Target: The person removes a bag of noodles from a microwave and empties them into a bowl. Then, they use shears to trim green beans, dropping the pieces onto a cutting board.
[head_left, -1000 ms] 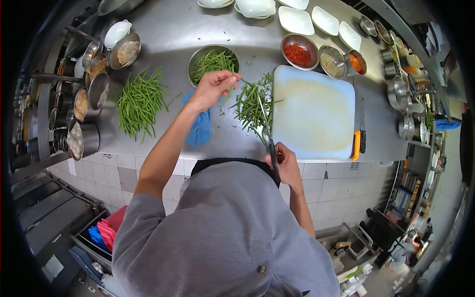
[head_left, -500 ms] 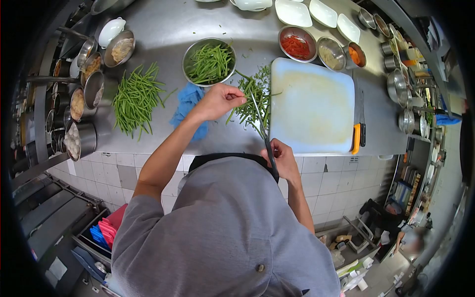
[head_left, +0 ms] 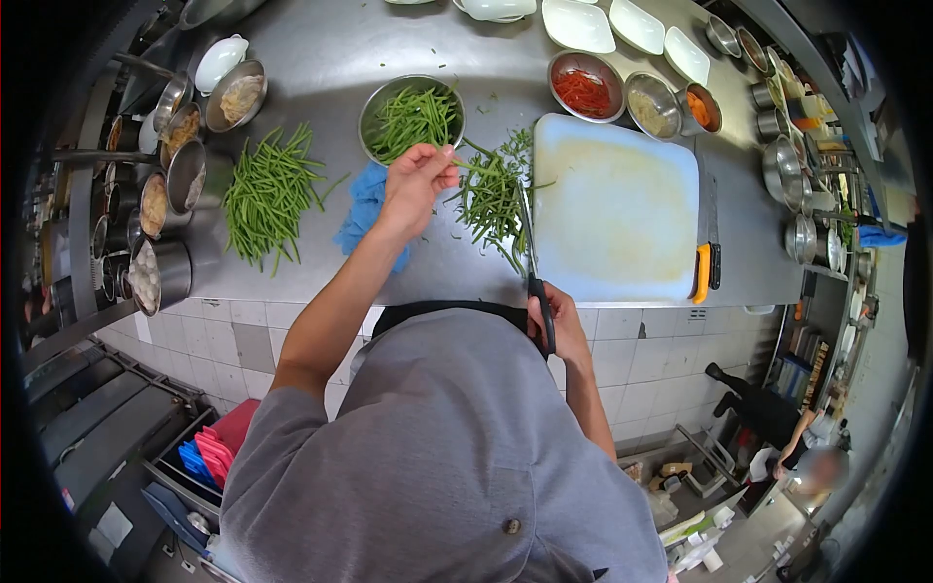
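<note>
Scissors (head_left: 533, 262) clamped in right hand (head_left: 559, 325), handles half hidden; left hand (head_left: 413, 180) pinches bean (head_left: 478, 167).

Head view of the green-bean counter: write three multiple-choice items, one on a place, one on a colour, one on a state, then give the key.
1. Where does the blue cloth lie?
A. on the cutting board
B. between the loose bean pile and the cut pile
C. inside the steel bowl

2. What colour is the handle of the knife at the edge of the cutting board?
A. orange
B. white
C. green

3. What does the left hand hold?
A. nothing
B. a spoon
C. a green bean

Key: 1 B, the cloth sits on the counter between the loose bean pile and the cut pile; 2 A, the handle shows orange; 3 C, the fingers pinch a bean while the right hand holds scissors.
</note>
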Motion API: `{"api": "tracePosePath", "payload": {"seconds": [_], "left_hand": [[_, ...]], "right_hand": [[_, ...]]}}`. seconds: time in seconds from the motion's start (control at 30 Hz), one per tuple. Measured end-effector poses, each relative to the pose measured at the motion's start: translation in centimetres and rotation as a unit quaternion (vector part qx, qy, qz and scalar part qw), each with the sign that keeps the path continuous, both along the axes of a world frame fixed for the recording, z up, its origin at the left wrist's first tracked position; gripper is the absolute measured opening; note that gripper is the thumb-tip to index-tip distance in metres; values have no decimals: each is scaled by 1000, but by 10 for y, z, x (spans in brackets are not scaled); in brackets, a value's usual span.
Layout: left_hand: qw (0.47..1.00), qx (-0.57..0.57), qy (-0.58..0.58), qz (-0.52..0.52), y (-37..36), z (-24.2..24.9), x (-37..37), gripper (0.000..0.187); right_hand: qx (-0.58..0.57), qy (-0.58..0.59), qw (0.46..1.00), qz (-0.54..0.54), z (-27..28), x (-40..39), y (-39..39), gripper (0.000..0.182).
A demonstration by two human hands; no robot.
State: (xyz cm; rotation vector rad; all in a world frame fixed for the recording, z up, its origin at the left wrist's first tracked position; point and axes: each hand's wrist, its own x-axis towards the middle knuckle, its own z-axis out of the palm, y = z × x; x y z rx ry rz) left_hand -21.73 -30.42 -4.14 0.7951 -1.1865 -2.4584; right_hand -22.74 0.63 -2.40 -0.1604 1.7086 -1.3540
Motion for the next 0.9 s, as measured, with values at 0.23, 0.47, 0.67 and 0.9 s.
{"api": "tracePosePath", "payload": {"seconds": [0.23,0.47,0.67,0.9], "left_hand": [[995,83,12,48,6,-1,5,13],[997,68,-9,38,16,-1,12,13],[996,52,-6,68,19,-13,13,16],[997,42,-8,67,16,-13,14,15]], "right_hand": [[-9,-9,999,37,13,-7,-11,43],[2,-4,999,34,12,-7,-18,42],[24,-7,999,34,8,-5,-12,42],[-7,-8,999,43,6,-2,-11,44]]}}
